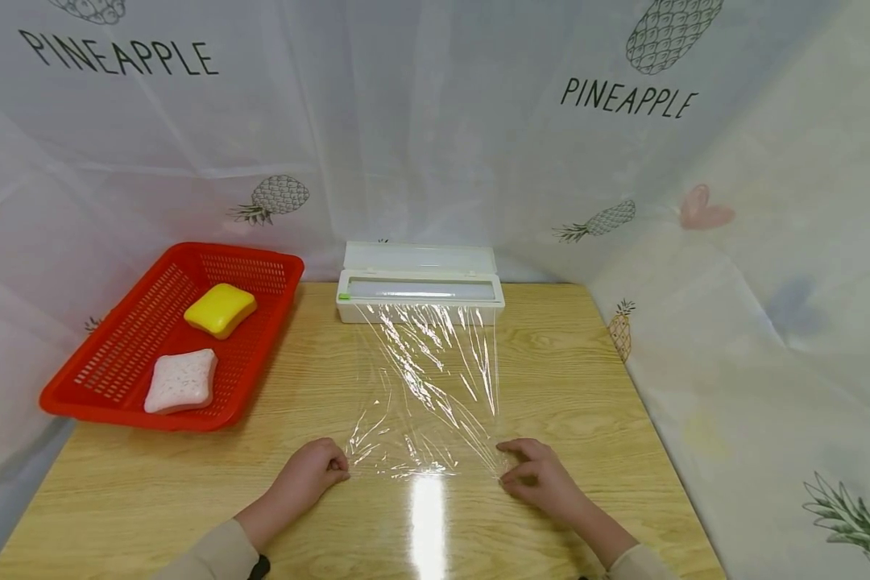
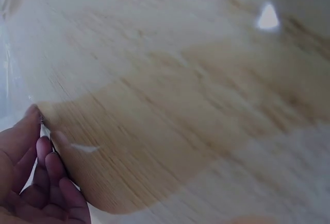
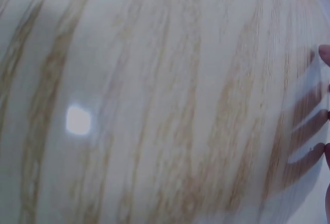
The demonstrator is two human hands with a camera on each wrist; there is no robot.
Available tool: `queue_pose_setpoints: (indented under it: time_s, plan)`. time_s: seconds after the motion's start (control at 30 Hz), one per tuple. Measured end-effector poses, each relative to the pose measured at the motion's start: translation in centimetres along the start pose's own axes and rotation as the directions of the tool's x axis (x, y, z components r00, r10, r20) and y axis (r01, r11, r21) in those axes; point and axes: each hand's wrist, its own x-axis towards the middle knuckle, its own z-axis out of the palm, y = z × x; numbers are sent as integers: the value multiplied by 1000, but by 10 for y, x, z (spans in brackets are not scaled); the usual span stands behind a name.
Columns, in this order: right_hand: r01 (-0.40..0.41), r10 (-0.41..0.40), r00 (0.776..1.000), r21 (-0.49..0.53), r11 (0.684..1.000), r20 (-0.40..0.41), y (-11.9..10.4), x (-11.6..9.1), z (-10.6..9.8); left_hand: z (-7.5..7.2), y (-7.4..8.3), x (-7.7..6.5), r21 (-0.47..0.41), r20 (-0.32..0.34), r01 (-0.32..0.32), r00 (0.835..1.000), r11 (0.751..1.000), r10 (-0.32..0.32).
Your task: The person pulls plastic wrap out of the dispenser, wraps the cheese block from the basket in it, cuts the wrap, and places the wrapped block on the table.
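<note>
A clear sheet of plastic wrap (image 1: 424, 395) stretches from a white wrap dispenser (image 1: 344, 312) toward the front of the table, creased and shiny. Its lid (image 1: 420, 258) stands raised at the back, and the roll (image 1: 420, 288) shows inside. At the sheet's near left corner, my left hand (image 1: 313, 474) pinches the film between thumb and curled fingers, which the left wrist view shows close up. My right hand (image 1: 540, 479) holds the near right corner with thumb and fingertips, the index finger spread along the side edge. Only fingertips (image 3: 325, 54) show in the right wrist view.
A red plastic basket (image 1: 261, 374) at the left holds a yellow sponge-shaped block (image 1: 221, 309) and a speckled pale pink one (image 1: 181, 382). Around the wooden table (image 1: 573, 387) hangs a pineapple-print curtain (image 1: 435, 145), close behind the dispenser and along the right edge.
</note>
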Motion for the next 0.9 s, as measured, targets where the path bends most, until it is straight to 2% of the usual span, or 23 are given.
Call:
queue_pose_setpoints:
  time_s: [0.23,0.33,0.47,0.53,0.6,0.67,0.73,0.83,0.9]
  plan:
    - [58,-58,998,75,996,-2,2,5,-4,-3,0,2,63,-4,-8,1000,998,9]
    - [62,-63,998,69,996,10,3,6,-7,-4,-1,1,73,-3,-7,1000,997,7]
    - [41,-43,998,51,998,53,3,6,-12,-10,-4,-4,38,34,-26,999,999,25]
    - [-11,0,994,99,995,111,2,7,-17,-16,-5,-7,-12,66,-24,998,1000,25]
    - [-75,42,981,172,982,187,1,10,-25,-27,-5,-9,-49,85,-26,996,998,30]
    - [-152,84,960,243,958,269,-2,16,-36,-44,-3,-7,-68,89,-22,996,997,28]
    - [-197,107,939,255,947,326,-5,24,-48,-64,0,-1,-41,64,-29,997,999,32]
    - [-221,137,930,221,950,340,-10,41,-62,-99,4,10,13,19,-2,1000,1000,2]
    - [-222,153,934,191,956,322,-14,55,-69,-122,2,17,45,-13,25,1000,999,-25]
